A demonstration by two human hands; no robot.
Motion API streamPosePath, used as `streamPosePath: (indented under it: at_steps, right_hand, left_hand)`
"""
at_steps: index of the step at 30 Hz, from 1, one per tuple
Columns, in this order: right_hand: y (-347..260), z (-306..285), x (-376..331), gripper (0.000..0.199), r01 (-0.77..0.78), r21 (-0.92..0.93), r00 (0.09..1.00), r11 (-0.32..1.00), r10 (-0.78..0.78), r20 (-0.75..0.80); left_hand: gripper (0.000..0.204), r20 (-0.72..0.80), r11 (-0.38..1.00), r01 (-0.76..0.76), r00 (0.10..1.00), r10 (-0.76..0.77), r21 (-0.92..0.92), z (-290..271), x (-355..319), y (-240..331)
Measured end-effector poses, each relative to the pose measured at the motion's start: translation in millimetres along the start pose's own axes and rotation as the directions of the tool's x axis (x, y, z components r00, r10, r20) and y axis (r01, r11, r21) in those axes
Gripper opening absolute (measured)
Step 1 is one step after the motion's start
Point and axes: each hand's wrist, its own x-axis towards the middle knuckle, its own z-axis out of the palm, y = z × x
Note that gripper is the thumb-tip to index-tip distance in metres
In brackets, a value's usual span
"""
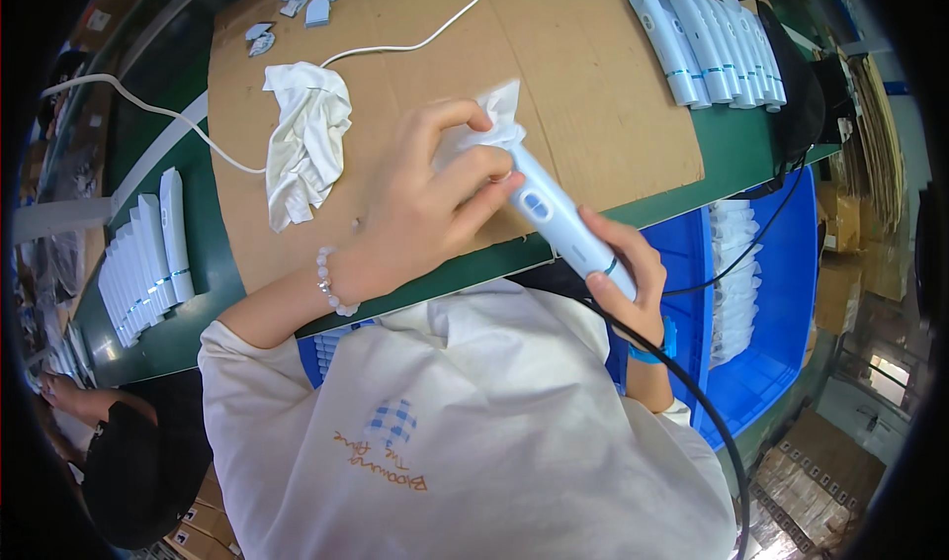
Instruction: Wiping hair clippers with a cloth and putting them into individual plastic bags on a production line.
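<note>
A slim, pale blue handheld device (pixel 554 214), shaped like a hair clipper with two oval buttons and a teal ring, slants in front of my chest above the table's near edge. My right hand (pixel 633 268) grips its lower end, thumb and fingers around the sides. At the upper end, my left hand (pixel 440 189) pinches a thin white wipe (pixel 502 100) with bent fingers. The wipe covers the device's tip, so the tip is hidden. A crumpled white cloth (pixel 306 145) lies on the cardboard sheet (pixel 583 76), left of my left hand.
Several similar devices stand in rows at the far right (pixel 707 46) and left (pixel 148 254). Small grey-white pieces (pixel 316 11) lie at the back beside a white cable (pixel 395 48). A blue bin (pixel 781 362) with wrapped items stands right. A black cable (pixel 702 392) passes my right wrist. Another person's arm (pixel 84 402) shows left.
</note>
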Motion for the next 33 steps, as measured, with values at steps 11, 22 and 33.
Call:
streamPosePath:
  at_steps: [11,22,33]
  right_hand:
    - [-1.7,19.7,-0.9,0.053,-0.198,0.305,0.951,0.932,0.257,-0.170]
    - [3.3,11.0,-5.0,0.048,-0.202,0.297,0.966,0.933,0.239,-0.094]
    - [-4.2,-7.9,36.4,0.044,-0.070,0.101,0.947,0.992,0.098,-0.307]
  left_hand:
    - [0.011,-0.076,0.974,0.105,0.990,-0.122,-0.201,-3.7,13.2,0.2]
    - [0.012,-0.061,0.967,0.137,0.986,-0.154,-0.216,-5.7,16.4,-5.0]
    - [0.012,-0.086,0.880,-0.343,0.917,0.389,0.328,6.1,112.3,-23.2]
